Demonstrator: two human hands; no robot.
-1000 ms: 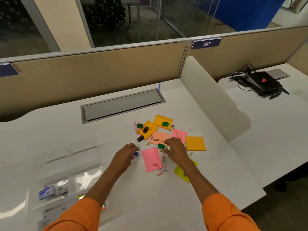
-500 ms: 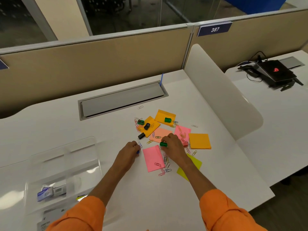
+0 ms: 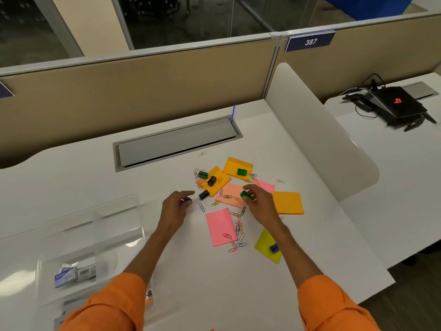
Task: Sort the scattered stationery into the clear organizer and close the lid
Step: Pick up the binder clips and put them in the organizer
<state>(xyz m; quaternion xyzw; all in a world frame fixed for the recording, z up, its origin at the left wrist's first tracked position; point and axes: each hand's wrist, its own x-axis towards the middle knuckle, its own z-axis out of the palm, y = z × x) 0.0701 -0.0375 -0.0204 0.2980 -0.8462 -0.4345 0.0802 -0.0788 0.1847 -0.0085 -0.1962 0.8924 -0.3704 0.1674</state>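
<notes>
Right hand (image 3: 260, 203) pinches a green piece (image 3: 245, 195) between thumb and fingertips, just over the salmon note (image 3: 229, 193) in the middle of the pile. Left hand (image 3: 175, 207) is curled round a blue piece (image 3: 187, 200), only its edge showing, low over the desk (image 3: 167, 271) just left of the pile. The hands are apart, with a black piece (image 3: 204, 194) and a loose blue clip (image 3: 202, 207) between them.

Behind the hands: two orange notes (image 3: 238, 164), each with small pieces on it, green (image 3: 242, 172), black (image 3: 212, 180), and another green (image 3: 202, 174) at the left edge. Another orange note (image 3: 287, 202) sits just right of the right hand. A pink note (image 3: 220, 226) lies between the forearms, with paper clips (image 3: 238, 231) strewn along its right side. A yellow note (image 3: 263, 248) carrying a second blue piece (image 3: 274, 248) is partly under the right forearm.

The clear organizer (image 3: 95, 225) sits at the front-left of the desk, well left of the left hand and beside the left forearm, lid open. Small boxes (image 3: 71, 274) are inside near the front; cannot tell which compartment.

A laptop (image 3: 396, 103) is on the next desk, far right.
</notes>
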